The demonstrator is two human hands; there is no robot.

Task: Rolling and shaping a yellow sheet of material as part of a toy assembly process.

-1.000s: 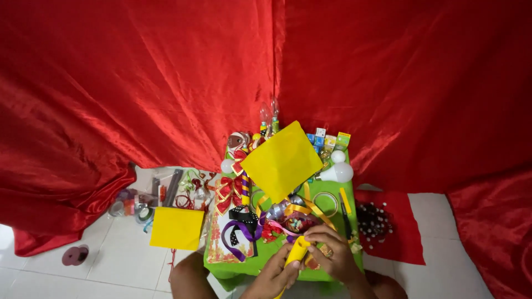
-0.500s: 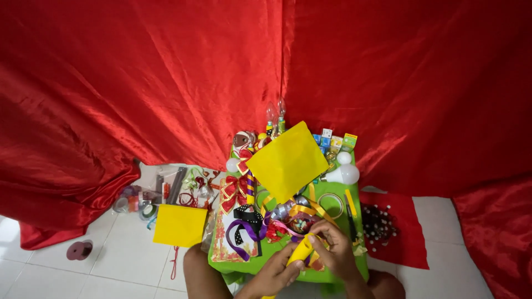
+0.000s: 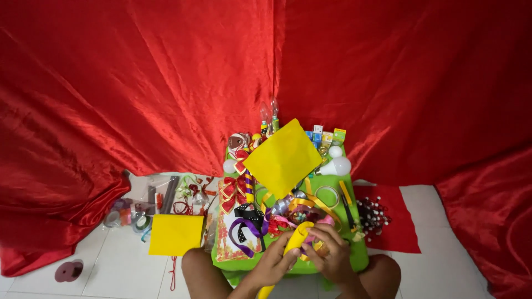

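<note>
hands point(image 3: 305, 257) – yellow roll point(image 3: 293, 241) | green table point(image 3: 360, 254) – red drapes point(image 3: 138, 83)

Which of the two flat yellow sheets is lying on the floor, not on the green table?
The smaller rectangular yellow sheet, left of the green table, lies flat on the white floor tiles. The larger sheet sits like a diamond over the table's clutter.

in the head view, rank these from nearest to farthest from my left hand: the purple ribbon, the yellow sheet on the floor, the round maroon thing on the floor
1. purple ribbon, just up-left of left hand, on the green table.
2. yellow sheet, left, on the floor.
3. round maroon thing, far left.
</note>
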